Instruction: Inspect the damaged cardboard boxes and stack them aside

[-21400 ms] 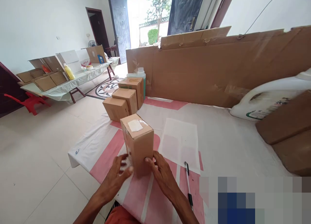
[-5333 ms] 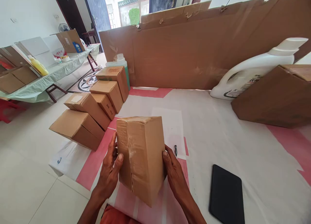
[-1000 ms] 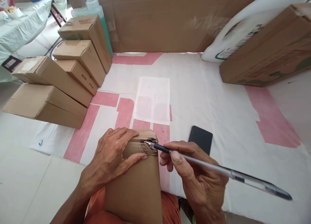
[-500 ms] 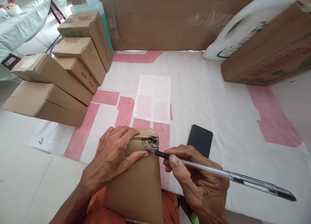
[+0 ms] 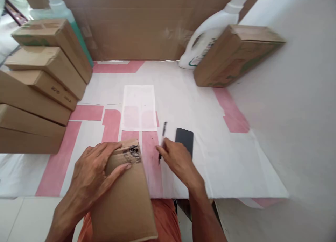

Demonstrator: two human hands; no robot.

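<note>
A brown cardboard box (image 5: 126, 200) leans upright on my lap against the table edge. My left hand (image 5: 94, 168) grips its upper left part, fingers over the top and thumb on the front face. Black scribbled ink rings a torn dark hole (image 5: 134, 151) at the box's upper right corner. To the right of the box, my right hand (image 5: 178, 159) holds a pen (image 5: 164, 127) low over the tablecloth, its tip toward me. Slightly blurred, the pen is partly covered by the fingers. Just behind that hand lies a black phone-like slab (image 5: 186, 139), partly hidden.
Several cardboard boxes (image 5: 47, 60) stand in a row at left, beside a bottle of green liquid (image 5: 78, 35). A thin white sheet (image 5: 139, 107) lies mid-table. At back right are a white jug (image 5: 204, 42) and another box (image 5: 225, 63). A cardboard panel (image 5: 136, 25) closes the back.
My right hand has taken the pen off the box corner and swung it upright over the tablecloth at right. My left hand keeps its hold on the box. The view has shifted right.
</note>
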